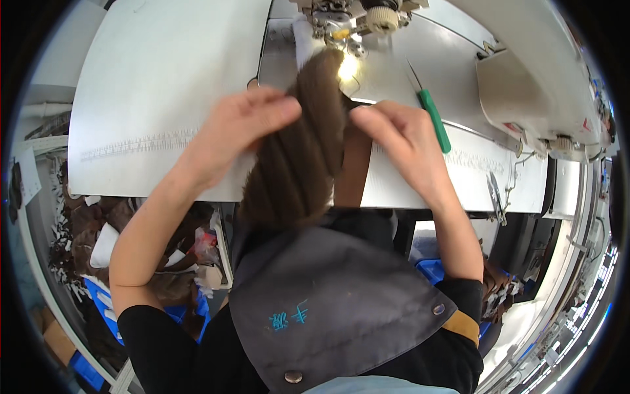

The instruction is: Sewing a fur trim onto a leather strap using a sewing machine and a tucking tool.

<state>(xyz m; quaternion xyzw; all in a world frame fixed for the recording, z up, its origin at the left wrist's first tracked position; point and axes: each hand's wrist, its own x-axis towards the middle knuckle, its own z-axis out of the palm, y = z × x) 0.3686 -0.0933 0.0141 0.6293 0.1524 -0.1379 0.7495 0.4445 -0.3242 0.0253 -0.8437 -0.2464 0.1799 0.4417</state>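
A brown furry piece of material [295, 151] hangs from beneath the sewing machine head [348, 20] down past the table's front edge. My left hand [243, 125] is closed on its left side, thumb on top and slightly blurred. On the other side, my right hand [403, 134] pinches the dark edge of the piece between thumb and fingers; its fingertips are partly hidden. A smooth brown strip [352, 164] shows below, between the fur and my right hand. The lamp lights the fur's far end near the needle area.
A green-handled awl [434, 121] lies right of my right hand. Thread snips [497, 197] are at the table's right front edge. The white table [144, 85] carries a printed ruler scale. Brown scraps [125, 223] and blue bins [102, 295] sit below, left.
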